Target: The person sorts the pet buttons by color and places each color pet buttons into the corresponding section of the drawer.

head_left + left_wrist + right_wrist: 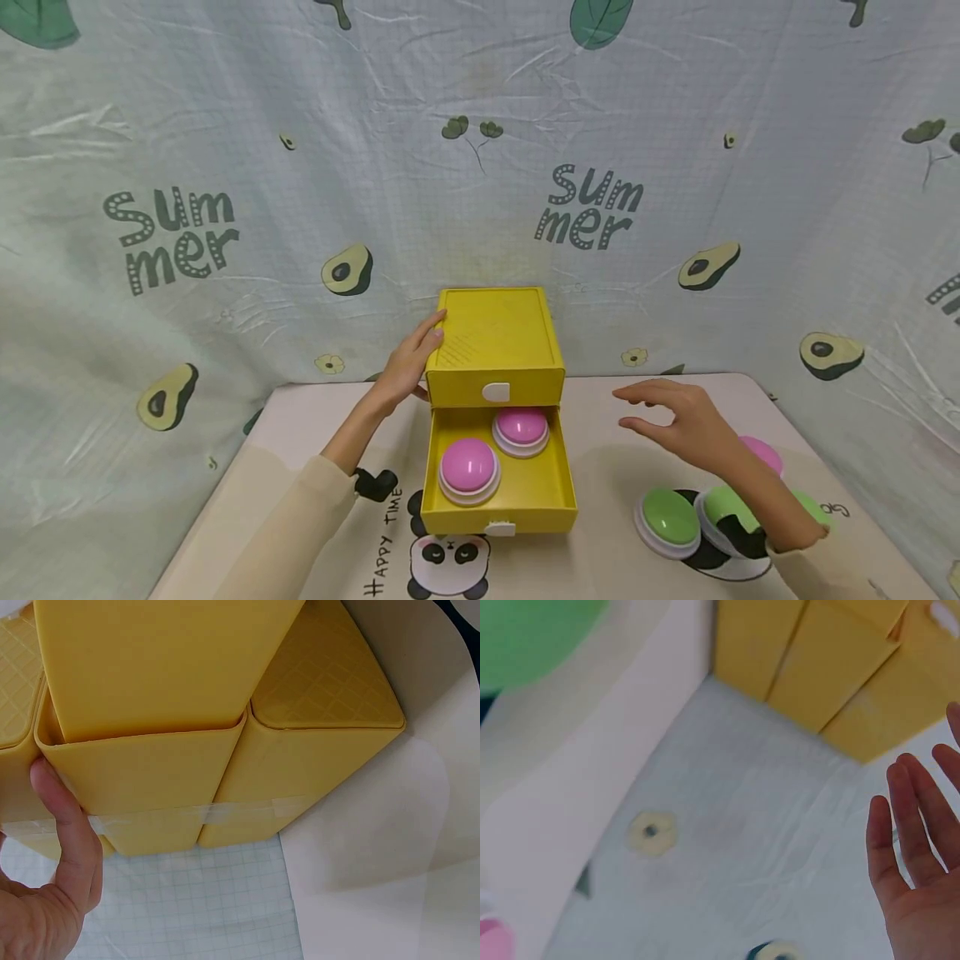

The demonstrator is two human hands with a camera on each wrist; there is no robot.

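A small yellow drawer box (497, 329) stands against the back sheet. Its lower drawer (532, 496) is pulled out, while the upper one is closed. Two pink dome buttons with white bases lie inside, one at the front left (468, 465) and one at the back right (522, 427). My left hand (405, 367) rests against the box's left side, fingertips at the top edge; the left wrist view shows a finger (69, 817) along the yellow wall. To the right of the box, my right hand (686, 421) hovers with fingers apart, holding nothing.
Green dome buttons (670, 515) with white bases sit at the right of the table, partly under my right forearm. A pink dome (763, 454) shows behind that arm. The printed sheet (480, 208) hangs behind the table. Clear tape (150, 819) runs across the yellow box.
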